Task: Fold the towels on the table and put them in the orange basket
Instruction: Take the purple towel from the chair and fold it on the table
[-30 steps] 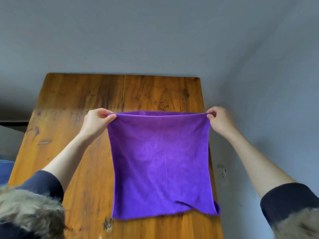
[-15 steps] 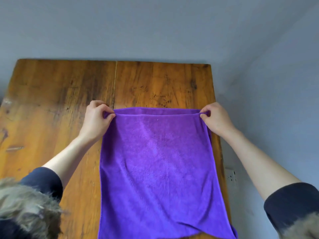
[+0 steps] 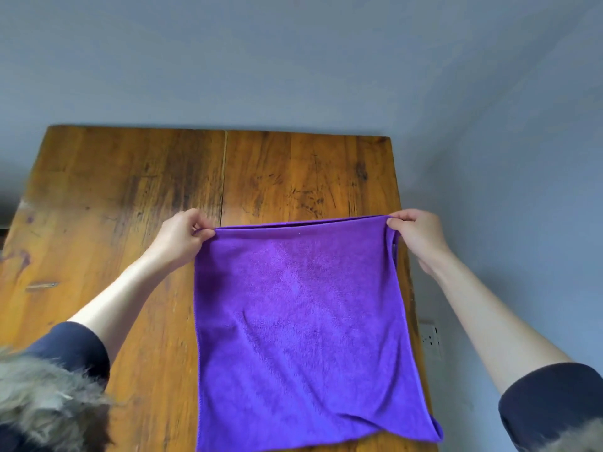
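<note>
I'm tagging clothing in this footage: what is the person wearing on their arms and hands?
Both forearms are bare. The left hand and right hand wear no gloves, rings or watch. Dark navy sleeves are pushed up near the elbows, with shaggy grey-brown fur trim at the near edge.

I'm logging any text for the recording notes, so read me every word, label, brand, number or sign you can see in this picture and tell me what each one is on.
None: no readable text anywhere.
purple towel, pinched at its far corners by the left hand and right hand: no visible label or print.
wooden table: only scratches and stains.
wall socket: no legible marking.
</note>
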The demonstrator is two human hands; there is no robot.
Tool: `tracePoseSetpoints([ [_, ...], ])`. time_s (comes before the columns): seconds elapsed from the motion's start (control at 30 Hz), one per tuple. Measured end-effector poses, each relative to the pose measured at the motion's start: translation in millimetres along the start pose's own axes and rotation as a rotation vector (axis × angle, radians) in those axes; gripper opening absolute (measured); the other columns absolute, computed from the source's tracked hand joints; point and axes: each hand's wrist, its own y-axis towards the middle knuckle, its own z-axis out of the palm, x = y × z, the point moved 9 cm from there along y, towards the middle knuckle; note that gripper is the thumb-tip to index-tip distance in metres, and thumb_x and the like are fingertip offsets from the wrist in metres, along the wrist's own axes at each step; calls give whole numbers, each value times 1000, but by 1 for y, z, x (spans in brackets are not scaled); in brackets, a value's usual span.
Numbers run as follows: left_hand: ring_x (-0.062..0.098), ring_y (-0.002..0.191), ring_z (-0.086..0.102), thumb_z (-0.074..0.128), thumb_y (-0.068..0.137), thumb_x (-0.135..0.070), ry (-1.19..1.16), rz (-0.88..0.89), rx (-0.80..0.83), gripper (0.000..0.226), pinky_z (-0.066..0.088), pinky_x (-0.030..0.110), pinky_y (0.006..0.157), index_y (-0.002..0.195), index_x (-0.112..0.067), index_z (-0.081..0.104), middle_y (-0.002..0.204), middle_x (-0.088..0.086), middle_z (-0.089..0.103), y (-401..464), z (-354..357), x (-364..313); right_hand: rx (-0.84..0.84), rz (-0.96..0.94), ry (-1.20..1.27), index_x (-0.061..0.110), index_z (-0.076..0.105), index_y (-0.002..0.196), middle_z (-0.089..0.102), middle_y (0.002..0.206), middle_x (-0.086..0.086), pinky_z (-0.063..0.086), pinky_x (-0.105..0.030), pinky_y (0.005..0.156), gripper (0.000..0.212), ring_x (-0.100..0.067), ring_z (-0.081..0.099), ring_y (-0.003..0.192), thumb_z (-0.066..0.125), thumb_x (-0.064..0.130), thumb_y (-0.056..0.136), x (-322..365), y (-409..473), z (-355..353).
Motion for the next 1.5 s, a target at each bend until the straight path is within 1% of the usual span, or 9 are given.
tracePoseSetpoints([
  [0.17,15,71,58,65,84,-5,-76,78,132,19,40,25,67,70,-16,59,73,-4,63,-28,-24,-5,32,35,75,5,68,87,62,73,-1,42,-20,60,10,-10,54,67,60,0,84,13,-26,-19],
  [0.4,13,67,56,63,86,-7,-360,94,118,12,45,22,66,75,-10,65,74,3,67,-76,-120,-15,87,-42,125,13,67,76,67,81,-5,47,-28,76,12,-17,60,79,63,4,83,79,-105,-51],
  [0.53,8,71,60,60,89,-8,-425,219,35,9,48,12,66,83,-4,66,81,5,69,-106,-198,-32,99,-118,251,12,64,76,65,78,-4,45,-25,74,16,-14,58,76,59,0,85,133,-163,-65],
  [0.7,18,72,59,61,86,1,-249,372,-5,10,45,14,65,80,-6,65,80,8,67,-140,-271,-50,67,-240,213,10,62,76,62,79,-7,45,-26,74,17,-16,56,77,58,-3,85,197,-224,-76],
  [0.83,-3,60,56,61,86,1,-330,420,-133,17,44,7,60,77,-12,66,74,1,66,-160,-330,-55,37,-346,136,9,63,76,62,79,-8,47,-24,76,17,-15,56,76,59,-6,84,244,-261,-85],
  [0.97,1,62,55,61,87,-2,-471,427,-222,15,44,11,61,80,-14,67,76,3,66,-178,-373,-55,106,-378,358,9,62,80,62,79,-4,46,-20,71,14,-11,57,74,57,-3,86,280,-286,-92],
  [1.07,2,64,53,61,87,-4,-607,416,-254,17,41,17,62,80,-18,68,71,-6,68,-189,-393,-49,218,-377,641,7,60,81,68,72,-3,54,-21,68,16,-12,64,69,52,-5,87,297,-298,-91],
  [1.23,-7,61,59,62,84,-1,-661,423,-262,16,42,3,58,81,-15,69,69,-13,71,-206,-403,-46,333,-387,874,6,59,84,70,70,-4,55,-24,66,15,-13,66,65,49,-5,87,313,-310,-85],
  [1.5,-5,65,62,62,84,3,-714,385,-311,20,46,4,64,80,-14,70,69,-11,72,-214,-398,-34,332,-359,802,7,60,85,69,67,-1,55,-22,65,14,-11,65,64,52,-3,88,316,-304,-84],
])
